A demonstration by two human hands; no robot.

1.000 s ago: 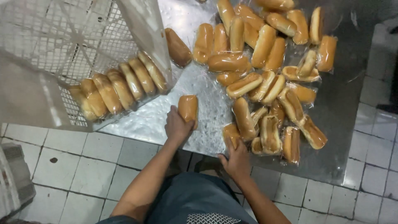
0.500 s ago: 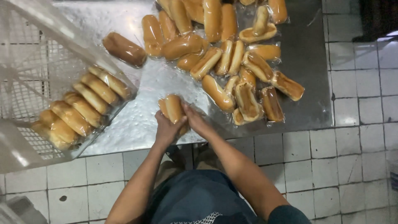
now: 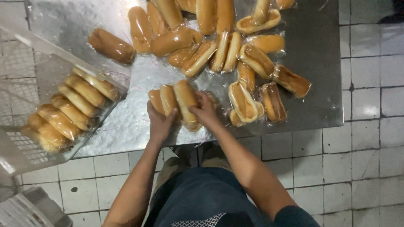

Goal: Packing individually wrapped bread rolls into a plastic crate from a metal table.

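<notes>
Steel table [image 3: 320,63], wrapped buns [image 3: 219,46] heaped toward its far edge, white crate [image 3: 38,105] overhanging its left corner

A bakery packing room; steel table [image 3: 320,63], wrapped buns [image 3: 256,59], white-tiled floor [image 3: 370,168].

The surface [image 3: 307,50] is bare metal, dull grey with a scuffed, cloudy sheen that brightens toward 11 o'clock. The bread rolls [image 3: 174,98] pressed between the left hand [image 3: 160,122] and the right hand [image 3: 205,110] are wrapped in thin clear plastic film, glossy and wrinkled, over a smooth golden-brown crust. The loose pile of wrapped rolls [image 3: 219,46] at 12 o'clock shows the same shiny film. The crate [image 3: 25,147] at 9 o'clock is pale, matt plastic mesh. The floor [image 3: 370,159] is glazed whitish tile with dark, grimy grout. The person's dark garment [image 3: 202,197] looks like matt cloth.
</notes>
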